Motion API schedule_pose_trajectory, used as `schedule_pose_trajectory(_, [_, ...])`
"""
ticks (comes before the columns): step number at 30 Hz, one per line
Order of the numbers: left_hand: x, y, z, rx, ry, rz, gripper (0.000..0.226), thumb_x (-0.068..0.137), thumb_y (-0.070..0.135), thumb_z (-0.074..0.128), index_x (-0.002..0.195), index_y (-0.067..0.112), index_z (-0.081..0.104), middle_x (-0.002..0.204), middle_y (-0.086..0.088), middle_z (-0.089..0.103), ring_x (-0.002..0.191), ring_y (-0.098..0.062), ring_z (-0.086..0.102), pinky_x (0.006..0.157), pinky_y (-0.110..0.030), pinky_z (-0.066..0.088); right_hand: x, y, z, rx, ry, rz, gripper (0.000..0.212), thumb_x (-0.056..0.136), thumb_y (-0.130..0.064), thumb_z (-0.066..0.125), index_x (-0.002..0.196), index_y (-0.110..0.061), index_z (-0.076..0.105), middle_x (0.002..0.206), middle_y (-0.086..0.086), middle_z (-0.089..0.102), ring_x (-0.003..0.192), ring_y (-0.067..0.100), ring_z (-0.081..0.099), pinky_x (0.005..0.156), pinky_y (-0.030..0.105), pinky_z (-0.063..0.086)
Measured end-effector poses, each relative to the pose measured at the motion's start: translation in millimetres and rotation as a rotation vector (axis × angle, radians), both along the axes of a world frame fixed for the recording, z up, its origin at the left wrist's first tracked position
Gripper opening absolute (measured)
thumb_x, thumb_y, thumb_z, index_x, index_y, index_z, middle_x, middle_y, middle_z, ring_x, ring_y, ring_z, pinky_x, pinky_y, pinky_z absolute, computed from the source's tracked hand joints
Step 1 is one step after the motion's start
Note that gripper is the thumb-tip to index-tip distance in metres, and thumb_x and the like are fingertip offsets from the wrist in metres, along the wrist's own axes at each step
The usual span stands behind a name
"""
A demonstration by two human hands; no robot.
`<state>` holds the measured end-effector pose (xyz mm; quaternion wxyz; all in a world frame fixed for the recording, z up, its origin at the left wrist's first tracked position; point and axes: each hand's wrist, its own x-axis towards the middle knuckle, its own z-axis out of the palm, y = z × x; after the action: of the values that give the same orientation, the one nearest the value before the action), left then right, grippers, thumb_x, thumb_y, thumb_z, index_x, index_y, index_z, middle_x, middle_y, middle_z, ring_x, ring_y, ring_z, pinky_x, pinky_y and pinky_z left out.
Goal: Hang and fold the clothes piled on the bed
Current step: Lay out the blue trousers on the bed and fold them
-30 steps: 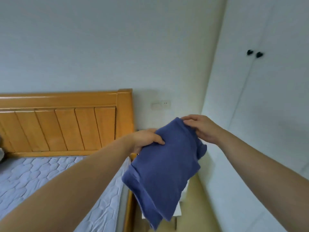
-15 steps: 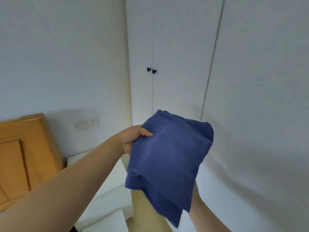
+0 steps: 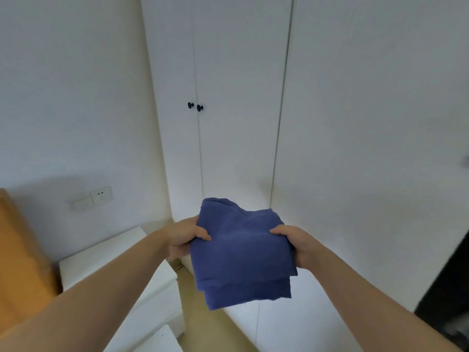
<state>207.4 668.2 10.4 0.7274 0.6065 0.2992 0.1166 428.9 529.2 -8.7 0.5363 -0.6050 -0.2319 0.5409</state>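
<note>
A folded blue garment (image 3: 241,252) hangs in the air in front of me, held flat between both hands. My left hand (image 3: 185,238) grips its left edge, thumb on top. My right hand (image 3: 295,243) grips its right edge in the same way, thumb on top and fingers hidden beneath the cloth. The garment is held before the white wardrobe (image 3: 228,123), whose doors are closed. The bed's clothes pile is out of view.
Two small black knobs (image 3: 195,106) sit on the wardrobe doors. A white bedside cabinet (image 3: 114,262) stands at lower left, beside the wooden headboard (image 3: 17,262). A wall socket (image 3: 101,195) is on the left wall. A dark opening (image 3: 446,288) shows at far right.
My view has turned right, from the bed's headboard to the wardrobe. My right hand, under the cloth half a second ago, now grips the garment's right edge, and the garment sits lower and flatter.
</note>
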Motion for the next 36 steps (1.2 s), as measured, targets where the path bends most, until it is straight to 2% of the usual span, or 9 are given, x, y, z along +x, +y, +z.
schedule_pose_trajectory(7, [-12.2, -10.8, 57.6, 0.216, -0.425, 0.021, 0.029, 0.071, -0.002, 0.061, 0.098, 0.006, 0.069, 0.095, -0.009, 0.072, 0.087, -0.023, 0.068, 0.070, -0.030, 0.056, -7.5, -28.7, 76.8, 0.551, -0.091, -0.047, 0.022, 0.082, 0.001, 0.056, 0.100, -0.008, 0.065, 0.095, 0.009, 0.072, 0.084, 0.020, 0.070, 0.068, 0.029, 0.056])
schedule_pose_trajectory(10, [-1.6, -13.3, 63.7, 0.233, -0.395, 0.011, 0.022, 0.084, 0.001, 0.062, 0.104, 0.003, 0.071, 0.114, -0.011, 0.068, 0.104, -0.028, 0.065, 0.091, -0.043, 0.052, -12.6, -35.0, 91.8, 0.525, -0.148, -0.073, 0.014, 0.069, -0.017, 0.064, 0.078, -0.012, 0.073, 0.095, 0.020, 0.066, 0.082, 0.029, 0.064, 0.072, 0.036, 0.048])
schedule_pose_trajectory(12, [6.1, -13.3, 62.0, 0.192, -0.315, 0.064, 0.025, 0.094, 0.003, 0.052, 0.114, 0.003, 0.067, 0.119, -0.011, 0.067, 0.109, -0.028, 0.064, 0.099, -0.046, 0.048, -8.9, -39.7, 95.6, 0.432, -0.079, -0.062, 0.028, 0.073, -0.015, 0.057, 0.093, -0.005, 0.074, 0.107, 0.017, 0.069, 0.089, 0.027, 0.068, 0.078, 0.037, 0.049])
schedule_pose_trajectory(18, [17.4, -30.5, 57.7, -0.083, -0.139, -0.015, 0.027, 0.098, 0.023, 0.043, 0.098, 0.009, 0.066, 0.090, -0.008, 0.072, 0.073, -0.022, 0.068, 0.064, -0.030, 0.053, 8.9, -54.1, 101.3, 0.401, -0.094, -0.111, 0.052, 0.073, -0.006, 0.049, 0.121, 0.014, 0.053, 0.124, 0.017, 0.063, 0.101, 0.030, 0.065, 0.073, 0.033, 0.054])
schedule_pose_trajectory(23, [27.5, -38.1, 46.5, -0.253, -0.198, -0.029, 0.072, 0.088, 0.068, 0.038, 0.111, 0.007, 0.069, 0.114, -0.016, 0.068, 0.095, -0.032, 0.066, 0.083, -0.040, 0.050, 20.9, -58.7, 97.0, 0.459, -0.110, -0.132, 0.040, 0.065, -0.004, 0.054, 0.102, 0.008, 0.062, 0.124, 0.020, 0.062, 0.100, 0.034, 0.064, 0.074, 0.035, 0.054])
schedule_pose_trajectory(25, [30.1, -41.2, 49.7, -0.133, -0.172, -0.074, 0.058, 0.087, 0.056, 0.056, 0.116, 0.008, 0.066, 0.118, -0.016, 0.067, 0.099, -0.030, 0.066, 0.083, -0.039, 0.052, 23.1, -65.0, 96.5, 0.467, -0.183, -0.129, 0.017, 0.072, 0.004, 0.049, 0.075, 0.000, 0.066, 0.120, 0.018, 0.065, 0.100, 0.035, 0.066, 0.075, 0.035, 0.055])
schedule_pose_trajectory(29, [42.3, -43.6, 62.5, 0.205, -0.130, -0.120, 0.044, 0.077, 0.013, 0.074, 0.118, 0.003, 0.061, 0.115, -0.014, 0.068, 0.103, -0.027, 0.066, 0.081, -0.034, 0.054, 32.4, -82.0, 90.1, 0.457, -0.026, -0.118, 0.031, 0.082, -0.001, 0.038, 0.063, -0.002, 0.062, 0.122, 0.022, 0.062, 0.106, 0.039, 0.060, 0.089, 0.042, 0.047])
schedule_pose_trajectory(32, [57.6, -53.7, 77.7, 0.411, -0.113, -0.052, 0.032, 0.083, 0.005, 0.067, 0.115, 0.007, 0.063, 0.113, -0.011, 0.069, 0.102, -0.024, 0.066, 0.086, -0.035, 0.054, 39.2, -90.8, 78.5, 0.365, -0.109, -0.088, 0.025, 0.083, -0.027, 0.051, 0.082, -0.005, 0.063, 0.126, 0.016, 0.060, 0.102, 0.032, 0.059, 0.088, 0.042, 0.046])
schedule_pose_trajectory(36, [77.2, -79.9, 99.2, 0.905, 0.024, -0.309, 0.038, 0.082, 0.002, 0.062, 0.116, 0.020, 0.064, 0.107, 0.007, 0.066, 0.098, -0.007, 0.062, 0.079, -0.017, 0.049, 22.5, -92.7, 73.9, 0.158, -0.680, 0.113, 0.061, 0.071, -0.055, 0.068, 0.122, -0.023, 0.055, 0.125, -0.006, 0.060, 0.112, 0.012, 0.059, 0.101, 0.039, 0.046])
